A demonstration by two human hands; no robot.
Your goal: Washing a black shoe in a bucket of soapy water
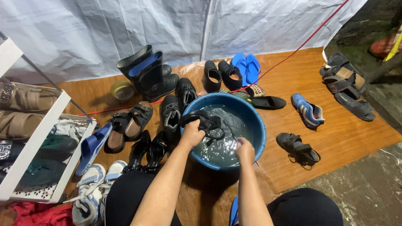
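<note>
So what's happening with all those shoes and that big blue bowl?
A person is crouched over a blue basin of soapy water on a wooden floor. Their left hand grips a black strappy sandal at the basin's rim, while the right hand is down in the water by it. Many other shoes lie around: black rubber boots, blue flip-flops, a blue sneaker and a white shoe rack.

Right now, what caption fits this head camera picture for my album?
Left hand holds a black sandal over a blue basin of water, right hand beside it, shoes all around.
</note>
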